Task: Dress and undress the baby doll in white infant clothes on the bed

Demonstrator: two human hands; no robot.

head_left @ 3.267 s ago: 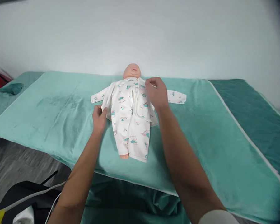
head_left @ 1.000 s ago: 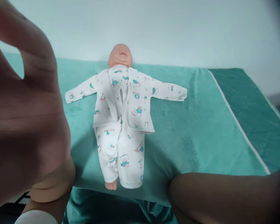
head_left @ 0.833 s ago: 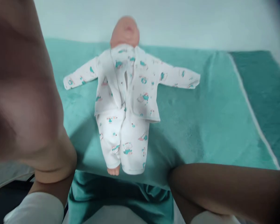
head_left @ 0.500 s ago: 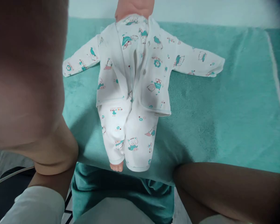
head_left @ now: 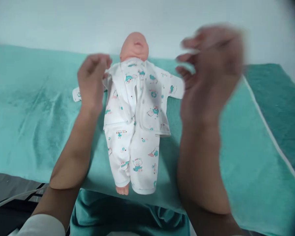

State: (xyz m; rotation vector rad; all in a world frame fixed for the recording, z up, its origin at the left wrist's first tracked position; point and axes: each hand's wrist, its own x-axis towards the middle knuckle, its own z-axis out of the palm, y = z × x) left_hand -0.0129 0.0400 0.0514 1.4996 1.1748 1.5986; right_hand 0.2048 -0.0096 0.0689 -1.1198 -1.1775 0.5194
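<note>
A baby doll (head_left: 135, 49) lies on its back on a teal towel (head_left: 27, 108). It wears a white printed shirt (head_left: 140, 95), open down the front, and matching trousers (head_left: 132, 157). One bare foot (head_left: 123, 189) sticks out near the towel's front edge. My left hand (head_left: 92, 82) hovers over the doll's sleeve and shoulder on the left, its fingers curled; what they pinch, if anything, is hidden. My right hand (head_left: 208, 72) is raised above the other sleeve and is smeared by motion, with its fingers bent.
A darker green cover (head_left: 280, 108) with a white edge lies under the towel on the right. A pale wall (head_left: 64, 23) stands right behind the doll's head. Floor and a white cable (head_left: 12, 198) show at the lower left.
Both hands were close to the camera, filling the left and bottom of the view. They have reached out over the doll's shoulders. The view has pulled back, so the doll's head shows again.
</note>
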